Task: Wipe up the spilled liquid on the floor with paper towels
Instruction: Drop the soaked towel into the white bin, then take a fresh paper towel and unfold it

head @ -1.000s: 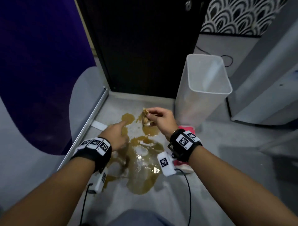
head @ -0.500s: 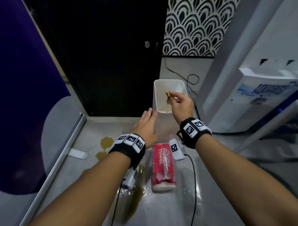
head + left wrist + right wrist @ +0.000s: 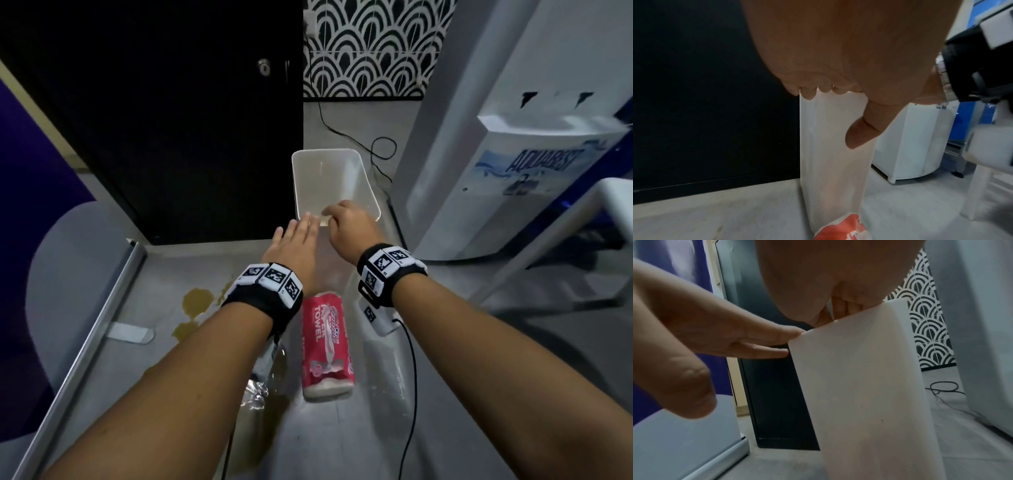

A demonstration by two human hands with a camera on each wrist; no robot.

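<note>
A tall white translucent bin (image 3: 334,181) stands on the floor by the black door. My left hand (image 3: 294,240) is flat, and its straight fingertips (image 3: 777,340) touch the bin's near left corner. My right hand (image 3: 346,219) hangs over the near rim with its fingers (image 3: 838,309) curled down behind the wall. What they hold is hidden. Brown spilled liquid (image 3: 197,301) lies on the grey floor at the left, and more of it (image 3: 277,377) lies under my left forearm. A red paper towel pack (image 3: 325,342) lies between my arms, and its end (image 3: 840,227) shows at the bin's foot.
A white water dispenser (image 3: 531,171) stands at the right, with a white frame leg (image 3: 548,240) in front of it. A black cable (image 3: 380,150) loops behind the bin. A metal floor rail (image 3: 102,325) runs along the left. Crumpled clear plastic (image 3: 257,387) lies at the puddle.
A second ago both hands were at the puddle. My right hand then raised a brown soaked wad over the bin and has since dropped to the rim, wad out of sight. My left hand reached the bin.
</note>
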